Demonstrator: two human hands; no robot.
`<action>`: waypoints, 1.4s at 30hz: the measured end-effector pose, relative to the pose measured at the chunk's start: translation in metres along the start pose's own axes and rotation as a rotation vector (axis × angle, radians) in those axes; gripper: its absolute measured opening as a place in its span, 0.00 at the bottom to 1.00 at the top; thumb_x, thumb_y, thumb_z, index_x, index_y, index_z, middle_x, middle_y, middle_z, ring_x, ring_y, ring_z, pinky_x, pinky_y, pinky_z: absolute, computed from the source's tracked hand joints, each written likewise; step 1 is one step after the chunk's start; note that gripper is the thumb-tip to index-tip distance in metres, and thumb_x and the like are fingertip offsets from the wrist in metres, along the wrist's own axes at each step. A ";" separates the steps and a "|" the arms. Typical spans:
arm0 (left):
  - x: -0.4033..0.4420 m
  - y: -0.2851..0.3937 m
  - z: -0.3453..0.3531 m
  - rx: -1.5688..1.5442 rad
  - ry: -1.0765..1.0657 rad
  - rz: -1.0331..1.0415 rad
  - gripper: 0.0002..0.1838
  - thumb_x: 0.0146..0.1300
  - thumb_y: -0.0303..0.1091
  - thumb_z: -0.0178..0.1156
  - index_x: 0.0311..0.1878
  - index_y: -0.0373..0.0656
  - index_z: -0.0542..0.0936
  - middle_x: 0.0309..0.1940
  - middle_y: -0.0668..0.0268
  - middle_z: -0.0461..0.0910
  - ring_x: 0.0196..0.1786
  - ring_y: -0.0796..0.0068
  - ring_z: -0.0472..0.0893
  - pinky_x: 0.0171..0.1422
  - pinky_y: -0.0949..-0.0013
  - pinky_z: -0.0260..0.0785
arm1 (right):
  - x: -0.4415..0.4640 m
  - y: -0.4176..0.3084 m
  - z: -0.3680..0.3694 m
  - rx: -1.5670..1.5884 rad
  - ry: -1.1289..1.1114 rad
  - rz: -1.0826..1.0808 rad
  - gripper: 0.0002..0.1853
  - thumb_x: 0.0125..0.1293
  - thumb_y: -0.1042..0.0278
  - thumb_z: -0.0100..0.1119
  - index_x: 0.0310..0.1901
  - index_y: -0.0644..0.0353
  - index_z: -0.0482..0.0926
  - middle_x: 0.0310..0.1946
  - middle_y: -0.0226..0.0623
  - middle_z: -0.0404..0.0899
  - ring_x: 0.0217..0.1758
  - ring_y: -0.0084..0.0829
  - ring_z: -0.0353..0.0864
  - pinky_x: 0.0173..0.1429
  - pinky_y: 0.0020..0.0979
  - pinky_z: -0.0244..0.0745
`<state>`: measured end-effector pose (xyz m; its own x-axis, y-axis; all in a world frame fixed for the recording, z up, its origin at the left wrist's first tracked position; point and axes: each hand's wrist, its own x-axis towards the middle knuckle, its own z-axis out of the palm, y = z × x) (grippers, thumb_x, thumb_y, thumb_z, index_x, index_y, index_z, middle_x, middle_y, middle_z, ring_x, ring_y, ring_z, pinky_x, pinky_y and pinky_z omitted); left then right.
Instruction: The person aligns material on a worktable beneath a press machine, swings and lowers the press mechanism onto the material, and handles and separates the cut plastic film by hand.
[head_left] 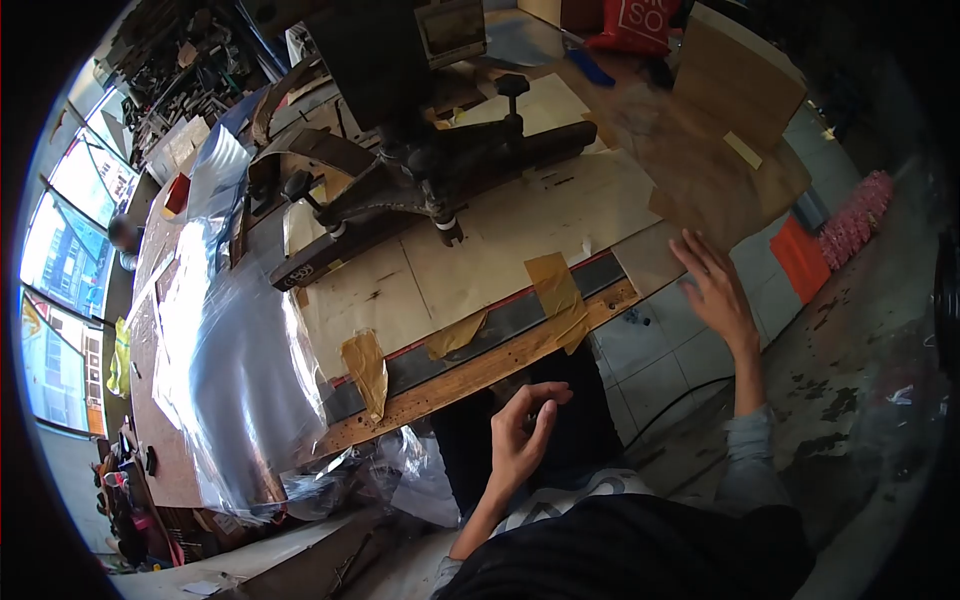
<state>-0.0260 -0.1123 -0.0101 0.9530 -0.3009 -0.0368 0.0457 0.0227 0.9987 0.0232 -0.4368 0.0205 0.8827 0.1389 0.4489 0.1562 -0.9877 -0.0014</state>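
My right hand (718, 296) is at the right corner of the worktable, palm down with its fingers apart and nothing in it. Near my lap, in front of the table's edge, my left hand (526, 428) has its fingers bent and the thumb apart from them; it holds nothing visible. On the table lies a pale sheet (390, 290) with a dark strip and a wooden strip (480, 378) along its near edge. Brown tape pieces (556, 296) cross these strips. A dark metal clamp-like frame (430, 190) stands over the sheet.
Crumpled clear plastic film (235, 360) covers the left part of the table. A cardboard box (738, 80) and a red bag (640, 25) are at the back right. A pink fluffy object (856, 218) lies beyond the table on the right. A person's head shows far left.
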 end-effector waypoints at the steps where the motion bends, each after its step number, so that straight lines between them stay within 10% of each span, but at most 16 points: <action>1: 0.000 0.001 0.000 0.003 0.002 0.002 0.10 0.66 0.24 0.53 0.49 0.35 0.79 0.40 0.60 0.84 0.45 0.75 0.83 0.49 0.75 0.71 | -0.005 0.014 0.008 0.044 -0.027 -0.012 0.22 0.65 0.73 0.56 0.61 0.55 0.72 0.59 0.43 0.75 0.58 0.43 0.78 0.64 0.38 0.71; 4: -0.001 -0.001 -0.001 -0.001 0.017 0.058 0.11 0.69 0.28 0.52 0.49 0.34 0.78 0.40 0.63 0.83 0.35 0.85 0.75 0.39 0.80 0.67 | -0.031 0.073 0.019 0.523 -0.010 0.448 0.21 0.71 0.63 0.52 0.63 0.58 0.71 0.61 0.44 0.73 0.59 0.42 0.77 0.62 0.37 0.72; 9: -0.003 -0.004 0.000 -0.009 0.010 0.042 0.11 0.70 0.30 0.52 0.49 0.33 0.77 0.40 0.63 0.83 0.31 0.88 0.74 0.35 0.81 0.68 | -0.033 0.094 -0.005 1.205 0.695 0.974 0.26 0.76 0.51 0.39 0.66 0.61 0.64 0.61 0.49 0.70 0.60 0.44 0.76 0.61 0.43 0.73; 17: 0.002 0.017 0.005 0.129 -0.033 0.059 0.10 0.66 0.25 0.55 0.48 0.35 0.79 0.41 0.59 0.84 0.45 0.73 0.84 0.48 0.75 0.72 | -0.062 0.176 -0.014 0.903 1.116 1.102 0.21 0.75 0.59 0.43 0.61 0.65 0.67 0.61 0.49 0.70 0.60 0.46 0.74 0.63 0.46 0.72; 20: 0.004 0.013 0.006 0.134 -0.029 -0.037 0.09 0.66 0.25 0.55 0.48 0.35 0.79 0.41 0.59 0.84 0.46 0.72 0.84 0.51 0.73 0.73 | -0.100 0.201 -0.057 0.956 1.301 0.787 0.19 0.75 0.61 0.42 0.58 0.66 0.69 0.61 0.48 0.71 0.61 0.42 0.73 0.64 0.41 0.68; 26: 0.028 0.013 0.030 0.016 -0.219 0.112 0.12 0.69 0.30 0.52 0.50 0.34 0.78 0.42 0.60 0.83 0.49 0.74 0.81 0.56 0.71 0.70 | -0.123 0.023 -0.053 -0.039 0.669 0.546 0.30 0.79 0.55 0.28 0.59 0.78 0.69 0.61 0.57 0.71 0.63 0.50 0.72 0.64 0.44 0.70; 28: 0.032 0.017 0.030 -0.057 -0.292 0.175 0.20 0.70 0.38 0.51 0.56 0.31 0.74 0.47 0.57 0.81 0.52 0.69 0.80 0.58 0.67 0.69 | -0.075 -0.063 -0.054 0.384 0.550 0.128 0.18 0.76 0.72 0.38 0.58 0.67 0.75 0.62 0.55 0.69 0.69 0.46 0.67 0.68 0.47 0.64; 30: 0.029 0.016 0.025 -0.177 -0.307 0.258 0.23 0.70 0.40 0.51 0.61 0.31 0.70 0.52 0.54 0.78 0.55 0.65 0.79 0.61 0.65 0.69 | -0.075 -0.115 -0.042 0.390 0.310 0.044 0.24 0.76 0.58 0.31 0.59 0.53 0.77 0.65 0.52 0.67 0.69 0.48 0.67 0.70 0.51 0.57; 35: -0.012 -0.012 -0.022 -0.447 -0.131 -0.007 0.46 0.67 0.69 0.35 0.68 0.30 0.63 0.60 0.48 0.72 0.60 0.59 0.75 0.64 0.58 0.66 | -0.082 -0.183 -0.021 0.434 -0.105 -0.054 0.29 0.56 0.80 0.52 0.59 0.43 0.79 0.64 0.41 0.70 0.68 0.46 0.68 0.67 0.51 0.61; 42: -0.076 -0.025 -0.060 -0.529 -0.045 -0.028 0.45 0.64 0.64 0.51 0.69 0.31 0.59 0.62 0.45 0.69 0.61 0.58 0.75 0.60 0.60 0.72 | -0.076 -0.205 -0.019 0.461 -0.161 -0.220 0.24 0.61 0.75 0.51 0.58 0.40 0.79 0.63 0.37 0.72 0.65 0.43 0.70 0.66 0.50 0.62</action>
<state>-0.0815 -0.0326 -0.0345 0.9358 -0.3489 -0.0497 0.2269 0.4887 0.8424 -0.0843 -0.2467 0.0042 0.8583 0.3842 0.3402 0.4918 -0.8053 -0.3311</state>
